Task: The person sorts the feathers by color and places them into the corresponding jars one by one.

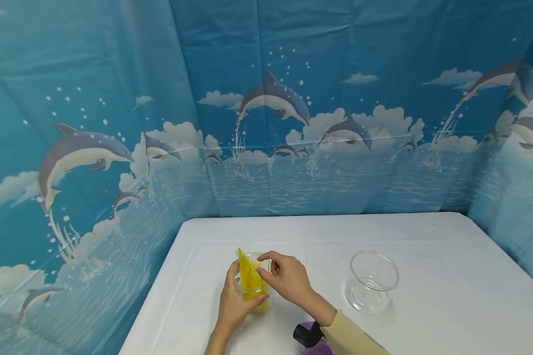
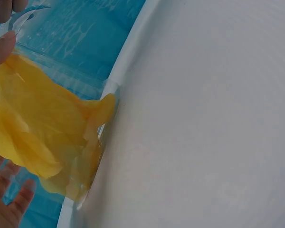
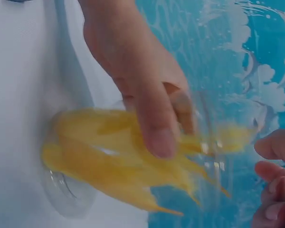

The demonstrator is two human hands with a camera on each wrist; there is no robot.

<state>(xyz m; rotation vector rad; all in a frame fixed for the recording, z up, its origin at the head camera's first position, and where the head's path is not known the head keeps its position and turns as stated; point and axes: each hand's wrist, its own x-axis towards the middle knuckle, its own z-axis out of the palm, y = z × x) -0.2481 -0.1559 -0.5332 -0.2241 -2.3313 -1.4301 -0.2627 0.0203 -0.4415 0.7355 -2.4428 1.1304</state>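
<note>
My left hand [image 1: 237,301] holds a clear glass cup [image 1: 251,287] near the table's left side, thumb across the front and fingers round the far side. Inside are soft, thin yellow pieces [image 3: 109,152] with pointed ends; one tip rises above the rim. They look like petals or thin film, and the exact kind is unclear. At the rim, my right hand [image 1: 290,278] has its thumb and forefinger loosely bent, with a gap between their tips. The right wrist view shows those right fingers [image 3: 278,178] beside the opening, apparently holding nothing.
A second clear glass vessel [image 1: 372,283] stands on the white-covered table [image 1: 311,236], to the right of my hands. Beneath the right forearm shows a purple item [image 1: 317,347] with a black part. A blue dolphin-print curtain [image 1: 293,182] hangs behind the table.
</note>
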